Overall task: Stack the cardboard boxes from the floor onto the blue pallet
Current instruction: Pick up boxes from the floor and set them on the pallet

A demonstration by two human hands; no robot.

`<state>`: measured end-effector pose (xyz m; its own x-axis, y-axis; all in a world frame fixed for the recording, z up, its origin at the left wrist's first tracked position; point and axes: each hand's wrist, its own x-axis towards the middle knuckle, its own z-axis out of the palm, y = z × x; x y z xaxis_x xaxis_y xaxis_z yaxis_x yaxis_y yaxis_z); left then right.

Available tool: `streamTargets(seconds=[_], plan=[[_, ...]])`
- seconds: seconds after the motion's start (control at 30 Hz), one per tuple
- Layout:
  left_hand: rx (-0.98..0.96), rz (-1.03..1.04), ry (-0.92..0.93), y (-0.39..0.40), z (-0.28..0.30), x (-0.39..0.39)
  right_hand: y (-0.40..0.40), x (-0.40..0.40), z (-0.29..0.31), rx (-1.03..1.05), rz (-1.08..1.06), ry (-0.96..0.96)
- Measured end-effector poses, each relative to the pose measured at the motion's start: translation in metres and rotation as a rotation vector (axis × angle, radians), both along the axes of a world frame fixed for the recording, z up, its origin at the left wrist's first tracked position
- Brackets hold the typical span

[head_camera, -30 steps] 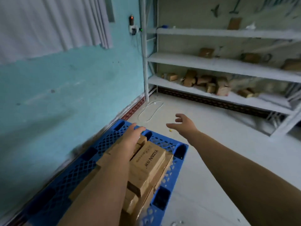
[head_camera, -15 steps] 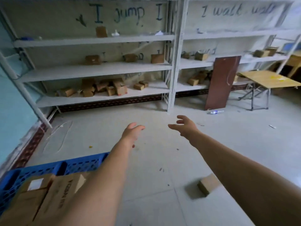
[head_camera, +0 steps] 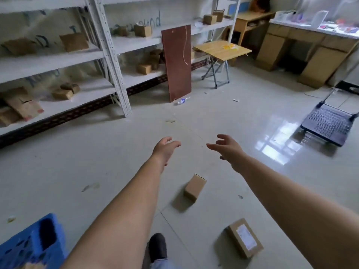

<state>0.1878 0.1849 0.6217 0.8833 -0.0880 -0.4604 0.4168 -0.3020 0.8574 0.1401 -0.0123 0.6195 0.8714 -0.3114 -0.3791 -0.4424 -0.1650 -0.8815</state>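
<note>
Head view. Both bare arms are extending forward over the pale tiled floor [head_camera: 116,171] at the centre of the frame. The left hand [head_camera: 165,148] is hanging with fingers relaxed and spread, holding nothing. The right hand [head_camera: 227,147] is likewise empty, its fingers loosely splayed and its thumb pointing toward the left hand.

A small plain brown cardboard box [head_camera: 194,187] is lying on the floor below and between the two hands, apart from both and touching neither. A second flat brown cardboard box with a white label [head_camera: 245,237] is lying in the lower right of the frame, under the right forearm, also untouched.

The blue plastic lattice pallet [head_camera: 29,247] is showing only as a corner at the lower left edge of the frame, well apart from both boxes. A dark shoe [head_camera: 158,247] is standing on the floor at the bottom centre.

White metal shelving [head_camera: 108,51] carrying several brown cartons is occupying the upper left. A reddish-brown board [head_camera: 176,63] is leaning upright against it, a clear plastic bottle [head_camera: 181,101] lying at its foot. A small wooden folding table [head_camera: 221,50] is standing at upper centre, and a dark platform trolley [head_camera: 328,126] at the right.
</note>
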Motion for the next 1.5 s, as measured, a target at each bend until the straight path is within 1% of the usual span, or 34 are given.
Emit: streamTargets(seconds=[0.17,0.27,0.37,0.47,0.6,0.73,0.83,0.97,1.07,1.13,1.23,1.3,1.4,1.5], plan=[[0.014,-0.151,0.083,-0.033,-0.044,0.076,-0.02,0.04,-0.039,0.019,-0.153,0.098],[0.056,-0.255,0.138,-0.044,-0.077,0.123,-0.024,0.069,-0.067,0.027,-0.228,0.17],[0.12,-0.337,0.137,-0.051,-0.122,0.173,-0.028,0.104,-0.112,0.028,-0.233,0.221],[0.2,-0.38,0.152,-0.061,-0.18,0.215,-0.037,0.14,-0.169,0.031,-0.201,0.269],[0.244,-0.429,0.205,-0.08,-0.281,0.243,-0.049,0.179,-0.269,0.021,-0.172,0.342],[0.29,-0.469,0.235,-0.099,-0.411,0.252,-0.059,0.202,-0.399,0.041,-0.206,0.41],[0.323,-0.468,0.277,-0.102,-0.491,0.242,-0.055,0.196,-0.485,0.055,-0.202,0.485],[0.328,-0.424,0.357,-0.105,-0.617,0.225,-0.053,0.177,-0.616,0.074,-0.208,0.591],[0.343,-0.382,0.391,-0.107,-0.689,0.218,-0.051,0.168,-0.694,0.068,-0.262,0.615],[0.341,-0.363,0.412,-0.11,-0.727,0.213,-0.049,0.164,-0.734,0.055,-0.307,0.62],[0.339,-0.344,0.451,-0.114,-0.772,0.201,-0.047,0.161,-0.776,0.069,-0.368,0.663],[0.336,-0.367,0.481,-0.119,-0.787,0.193,-0.043,0.159,-0.788,0.145,-0.393,0.669],[0.282,-0.327,0.546,-0.128,-0.796,0.189,-0.04,0.163,-0.794,0.239,-0.383,0.603],[0.258,-0.255,0.58,-0.131,-0.789,0.191,-0.043,0.174,-0.786,0.226,-0.406,0.557]])
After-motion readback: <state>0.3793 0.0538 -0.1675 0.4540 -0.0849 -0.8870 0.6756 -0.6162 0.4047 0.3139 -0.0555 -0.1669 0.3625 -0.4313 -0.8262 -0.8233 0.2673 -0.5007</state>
